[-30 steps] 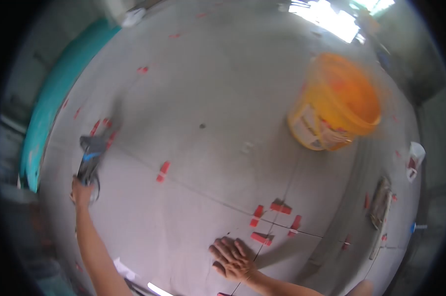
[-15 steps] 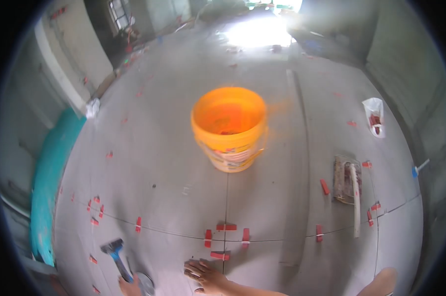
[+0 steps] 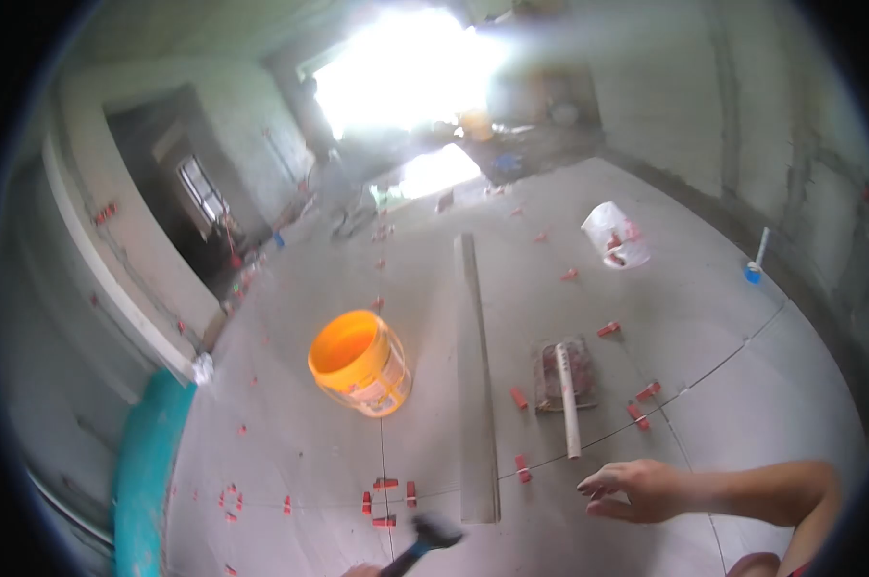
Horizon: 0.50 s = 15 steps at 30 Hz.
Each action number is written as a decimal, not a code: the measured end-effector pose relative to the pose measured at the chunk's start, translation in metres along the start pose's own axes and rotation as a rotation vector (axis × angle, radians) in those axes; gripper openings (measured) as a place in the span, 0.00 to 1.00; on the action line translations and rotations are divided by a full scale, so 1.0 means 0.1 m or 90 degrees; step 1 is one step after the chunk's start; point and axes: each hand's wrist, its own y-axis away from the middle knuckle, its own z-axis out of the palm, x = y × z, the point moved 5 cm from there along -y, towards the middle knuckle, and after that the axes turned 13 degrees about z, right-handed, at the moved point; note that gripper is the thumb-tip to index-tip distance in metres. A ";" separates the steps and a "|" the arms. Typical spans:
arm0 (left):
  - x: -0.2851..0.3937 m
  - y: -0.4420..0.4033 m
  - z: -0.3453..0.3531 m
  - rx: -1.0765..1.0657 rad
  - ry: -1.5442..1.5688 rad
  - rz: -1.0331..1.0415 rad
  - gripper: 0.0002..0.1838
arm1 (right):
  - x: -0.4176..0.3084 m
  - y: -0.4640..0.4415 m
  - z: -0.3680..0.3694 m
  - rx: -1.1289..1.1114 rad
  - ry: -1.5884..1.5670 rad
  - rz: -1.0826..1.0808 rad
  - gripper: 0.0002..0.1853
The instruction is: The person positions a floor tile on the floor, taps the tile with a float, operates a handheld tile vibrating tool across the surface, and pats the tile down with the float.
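Observation:
My left hand point(image 3: 362, 570), only just showing at the bottom edge, grips a mallet point(image 3: 436, 531) with a dark head and a blue-and-black handle, blurred by motion. My right hand point(image 3: 632, 490) hovers over the grey floor tiles at the right, fingers loosely bent, thumb apart, holding nothing visible. Close to it are a red tile wedge point(image 3: 522, 468) and a mortar-stained flat tool point(image 3: 579, 375) with a pale stick-like piece point(image 3: 567, 404) across it. Several red wedges, including one point(image 3: 410, 493), sit along the tile joints between the hands.
A yellow bucket point(image 3: 377, 380) stands left of a long straight bar point(image 3: 477, 385) lying on the tiles. Farther back is a white bag point(image 3: 615, 236) with red pieces. A blue-and-white item point(image 3: 754, 269) lies by the right wall; teal sheeting point(image 3: 151, 471) runs along the left.
The view has swung right and up. My right hand has lifted off the tiles and moved right, past the bar. The mallet in my left hand has shifted right too.

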 end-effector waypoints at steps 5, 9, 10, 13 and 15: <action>2.12 -1.73 0.14 -0.175 -0.034 0.518 0.27 | 0.32 1.04 0.12 0.384 0.154 -0.118 0.30; 4.28 -2.29 0.42 -0.233 -0.217 0.895 0.23 | 1.24 1.71 0.36 0.447 0.249 0.255 0.31; 4.73 -2.24 0.49 -0.166 -0.177 1.012 0.22 | 1.53 1.91 0.36 0.446 0.226 0.346 0.30; 5.86 -1.93 0.69 -0.002 -0.273 1.211 0.09 | 2.17 2.50 0.40 0.347 -0.136 0.445 0.30; 6.32 -1.95 0.81 -0.091 -0.295 1.306 0.08 | 2.35 2.85 0.48 0.426 -0.363 0.497 0.27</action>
